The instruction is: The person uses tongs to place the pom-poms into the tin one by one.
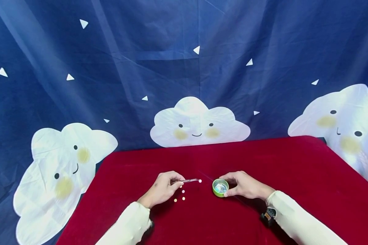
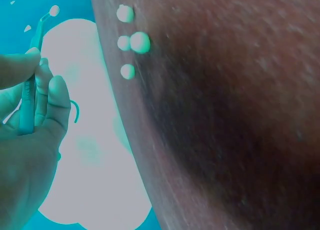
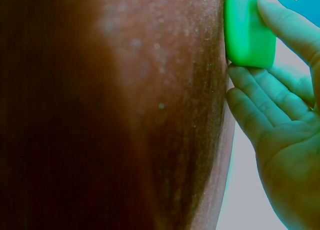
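Observation:
My left hand [image 1: 165, 188] pinches a pair of metal tweezers [image 1: 190, 180], whose bent tips point right. A small pale ball [image 1: 200, 181] sits at those tips; in the left wrist view the ball [image 2: 54, 10] is held up in front of the backdrop. On the red cloth below the left hand lie several small balls [image 1: 183, 198], white and yellowish. My right hand [image 1: 244, 185] grips the side of a small round green tin [image 1: 218, 193], open at the top with a shiny inside. The right wrist view has the tin's green wall [image 3: 247, 35] between thumb and fingers.
A red cloth [image 1: 263, 160] covers the table. Behind its far edge hangs a blue backdrop [image 1: 171, 75] with white clouds and small triangles. A dark wrist device [image 1: 268, 215] shows below the right sleeve [image 1: 297, 217].

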Demonstrator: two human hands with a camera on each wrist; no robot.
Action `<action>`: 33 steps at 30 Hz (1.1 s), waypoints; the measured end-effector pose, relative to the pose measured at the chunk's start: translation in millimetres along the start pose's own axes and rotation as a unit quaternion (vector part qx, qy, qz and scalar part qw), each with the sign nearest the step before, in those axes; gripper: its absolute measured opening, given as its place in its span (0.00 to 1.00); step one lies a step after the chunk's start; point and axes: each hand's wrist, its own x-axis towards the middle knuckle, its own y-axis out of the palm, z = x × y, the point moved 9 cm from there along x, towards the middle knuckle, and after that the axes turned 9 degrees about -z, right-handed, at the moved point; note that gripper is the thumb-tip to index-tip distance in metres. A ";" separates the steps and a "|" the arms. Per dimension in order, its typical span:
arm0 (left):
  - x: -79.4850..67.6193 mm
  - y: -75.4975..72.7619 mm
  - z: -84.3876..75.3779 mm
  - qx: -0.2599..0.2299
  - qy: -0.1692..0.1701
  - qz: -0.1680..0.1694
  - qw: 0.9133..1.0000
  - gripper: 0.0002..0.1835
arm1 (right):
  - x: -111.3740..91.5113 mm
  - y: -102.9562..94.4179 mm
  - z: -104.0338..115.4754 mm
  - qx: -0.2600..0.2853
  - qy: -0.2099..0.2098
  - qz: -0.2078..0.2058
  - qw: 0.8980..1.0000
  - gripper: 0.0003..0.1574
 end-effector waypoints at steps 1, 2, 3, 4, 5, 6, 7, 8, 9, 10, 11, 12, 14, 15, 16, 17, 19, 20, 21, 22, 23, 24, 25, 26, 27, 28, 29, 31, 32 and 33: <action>0.7 1.6 -0.9 -0.001 0.000 0.003 1.000 0.05 | 0.0 0.0 -0.1 0.000 0.001 0.000 1.000 0.33; 1.4 3.1 -2.0 -0.002 -0.001 0.004 1.000 0.05 | -0.1 0.1 -0.2 0.001 0.001 0.000 1.000 0.33; 2.1 4.6 -3.1 -0.003 0.000 0.006 1.000 0.05 | -0.1 0.1 -0.3 0.001 0.002 0.001 1.000 0.33; 2.6 6.2 -4.0 -0.006 0.000 0.008 1.000 0.05 | -0.1 0.1 -0.1 0.001 0.001 0.001 1.000 0.33; 3.0 7.6 -4.6 -0.007 -0.001 0.009 1.000 0.05 | -0.1 0.3 -0.2 0.000 0.002 0.001 1.000 0.33; 3.4 9.3 -4.9 -0.009 -0.003 0.011 1.000 0.05 | -0.2 0.4 -0.2 -0.001 0.002 0.001 1.000 0.33; 3.9 10.7 -5.5 -0.012 -0.005 0.012 1.000 0.05 | -0.3 0.3 -0.2 -0.002 0.003 0.000 1.000 0.33; 4.5 12.0 -5.9 -0.015 -0.006 0.013 1.000 0.05 | -0.3 0.2 -0.1 -0.002 0.003 0.000 1.000 0.33; 4.9 13.8 -5.9 -0.020 -0.010 0.016 1.000 0.05 | -0.4 0.0 0.1 -0.003 0.003 -0.001 1.000 0.33; 5.1 15.5 -5.9 -0.027 -0.016 0.021 0.999 0.05 | -0.5 -0.1 0.4 -0.003 0.003 -0.001 1.000 0.33; 5.3 17.2 -5.8 -0.032 -0.020 0.025 0.999 0.05 | -0.5 -0.2 0.4 -0.004 0.004 -0.001 1.000 0.33; 5.5 18.8 -5.8 -0.037 -0.025 0.028 0.999 0.05 | -0.5 -0.4 0.7 -0.003 0.004 -0.002 1.000 0.34; 5.9 21.9 -6.3 -0.042 -0.027 0.034 0.998 0.05 | -0.4 -0.4 1.1 -0.002 0.004 -0.001 1.000 0.33; 6.3 23.2 -6.8 -0.042 -0.026 0.036 0.998 0.05 | -0.3 -0.5 1.2 -0.003 0.004 -0.001 1.000 0.33; 6.9 24.1 -7.6 -0.040 -0.020 0.035 0.998 0.05 | -0.3 -0.6 1.3 -0.002 0.004 -0.002 1.000 0.33; 7.5 24.9 -8.5 -0.036 -0.015 0.033 0.999 0.05 | -0.2 -0.7 1.4 -0.003 0.004 -0.002 1.000 0.33; 8.7 27.0 -10.4 -0.031 -0.010 0.032 0.999 0.05 | -0.2 -0.9 1.4 -0.001 0.004 -0.002 1.000 0.32; 9.0 28.4 -10.9 -0.033 -0.012 0.034 0.999 0.05 | -0.1 -1.0 1.3 0.001 0.004 -0.001 1.000 0.33; 9.4 29.7 -11.4 -0.033 -0.014 0.035 0.999 0.05 | 0.1 -1.1 1.2 0.003 0.005 -0.001 1.000 0.33; 9.7 30.9 -12.1 -0.032 -0.016 0.037 0.999 0.05 | 0.2 -1.0 1.0 0.005 0.006 0.000 1.000 0.33; 9.9 32.4 -12.5 -0.034 -0.020 0.041 0.998 0.05 | 0.3 -0.8 0.7 0.008 0.008 0.002 1.000 0.33; 10.0 33.7 -12.9 -0.034 -0.022 0.044 0.998 0.05 | 0.3 -0.7 0.6 0.009 0.008 0.002 1.000 0.33; 10.2 35.0 -13.1 -0.035 -0.025 0.047 0.998 0.06 | 0.4 -0.7 0.7 0.009 0.008 0.002 1.000 0.33; 10.4 36.2 -13.3 -0.035 -0.026 0.050 0.998 0.05 | 0.5 -0.7 0.8 0.008 0.007 0.002 1.000 0.33; 10.8 37.1 -13.7 -0.033 -0.024 0.051 0.998 0.05 | 0.5 -0.8 1.0 0.006 0.006 0.001 1.000 0.33; 11.1 38.1 -13.7 -0.034 -0.025 0.053 0.998 0.05 | 0.5 -0.8 1.3 0.005 0.005 0.000 1.000 0.33; 11.1 39.6 -13.4 -0.038 -0.028 0.056 0.997 0.05 | 0.4 -0.9 1.6 0.004 0.004 -0.001 1.000 0.32; 11.2 42.1 -13.0 -0.036 -0.029 0.059 0.997 0.05 | 0.3 -1.0 2.1 0.001 0.002 -0.002 1.000 0.32; 11.5 43.1 -13.6 -0.033 -0.023 0.058 0.998 0.05 | 0.3 -0.9 2.0 0.001 0.001 -0.002 1.000 0.32; 11.6 44.1 -14.1 -0.028 -0.016 0.057 0.998 0.04 | 0.3 -0.8 2.0 0.000 0.001 -0.002 1.000 0.32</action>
